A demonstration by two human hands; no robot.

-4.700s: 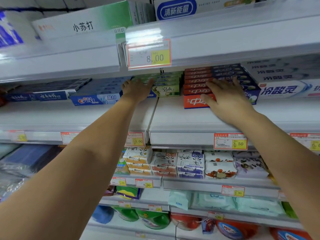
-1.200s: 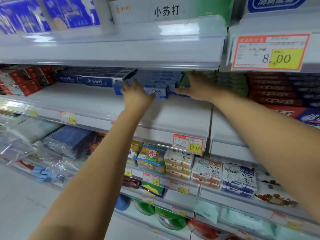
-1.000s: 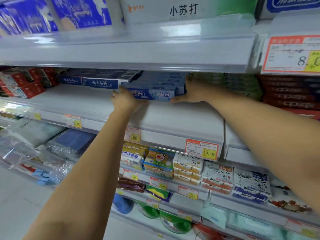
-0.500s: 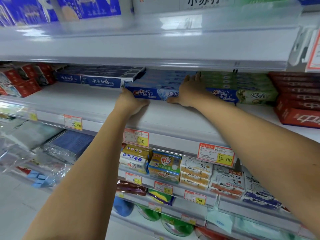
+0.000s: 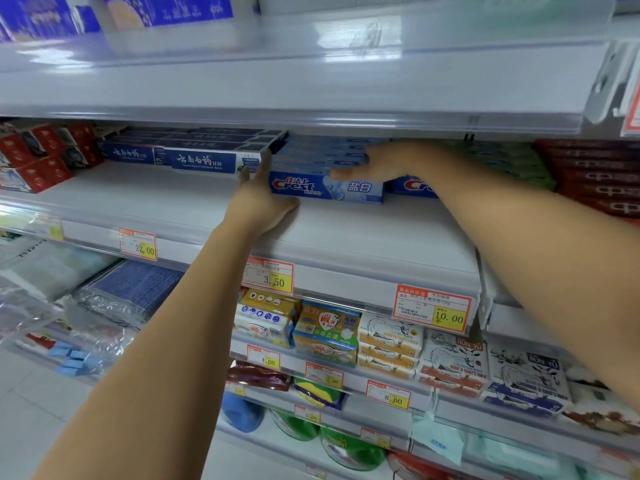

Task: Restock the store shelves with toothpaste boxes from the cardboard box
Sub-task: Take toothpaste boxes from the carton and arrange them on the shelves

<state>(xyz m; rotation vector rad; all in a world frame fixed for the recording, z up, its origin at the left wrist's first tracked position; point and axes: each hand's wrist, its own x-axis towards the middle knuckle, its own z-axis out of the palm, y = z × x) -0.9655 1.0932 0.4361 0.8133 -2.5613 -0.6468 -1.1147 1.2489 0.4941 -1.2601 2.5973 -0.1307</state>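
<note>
Several light-blue cardboard Crest toothpaste boxes (image 5: pixel 325 188) lie stacked flat on the white metal middle shelf (image 5: pixel 166 199), long faces out, set back from the shelf's front lip. Left hand (image 5: pixel 259 202) is at the stack's left end: fingers straight, pointing up into the gap between the stack and the neighbouring cartons, pressed on the end face, thumb along the bottom front edge, nothing gripped. Right hand (image 5: pixel 384 161) lies flat on top of the stack, fingers extended toward the left, thumb straight along the upper front edge; it presses and is not wrapped round anything. Second Crest box (image 5: pixel 412 187) sits just right of the stack, mostly hidden by the right forearm. Just left of the stack: dark-blue and white long toothpaste cartons (image 5: pixel 194 157), also stacked. Further left: small red cartons (image 5: pixel 34 157). Right of the Crest row: green toothpaste boxes (image 5: pixel 512 161), blurred, then red toothpaste boxes (image 5: pixel 595 178). Shelf lip carries orange-and-yellow price tags (image 5: pixel 138 244): 22.00, 3.50, 10.00, left to right. Shelf below holds wrapped soap bars (image 5: pixel 325 330) and goat-print soap packs (image 5: pixel 453 365). Overhead: white upper shelf (image 5: pixel 277 84) with blue packs (image 5: pixel 166 8) on it, blurred.
</note>
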